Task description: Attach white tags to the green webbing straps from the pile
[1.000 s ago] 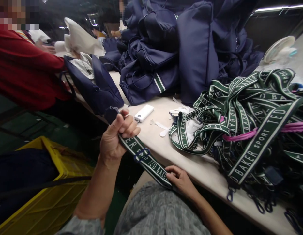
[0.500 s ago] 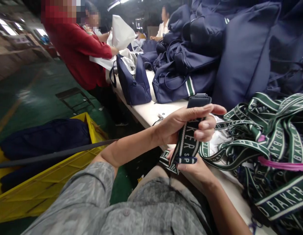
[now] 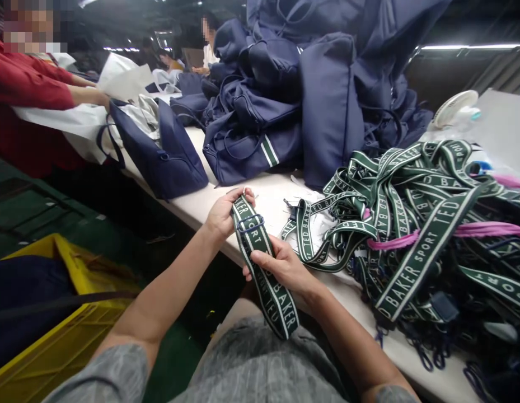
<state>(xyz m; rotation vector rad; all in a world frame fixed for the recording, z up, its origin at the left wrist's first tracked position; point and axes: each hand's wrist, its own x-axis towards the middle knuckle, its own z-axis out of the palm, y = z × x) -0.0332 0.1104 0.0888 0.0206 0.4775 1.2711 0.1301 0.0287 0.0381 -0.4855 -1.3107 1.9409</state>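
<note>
Dim overall, with dark corners and a murky background. Bright strip light (image 3: 469, 47) at upper right, small ceiling lamps far off at top left. Soft light on the pale tabletop (image 3: 280, 196), weak shadows beneath the green straps (image 3: 411, 212). Navy bags (image 3: 285, 112) nearly black in folds. Strong wide-angle bending at the edges, slight smear there; centre sharp, lettering readable. Faces pixelated.

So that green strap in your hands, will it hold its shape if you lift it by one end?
Probably not. The strap sags over the lap below the right hand, so it looks floppy. The left hand pinches its top end easily, so it is likely light. Its woven face probably resists slipping, though the slider may shift.
</note>
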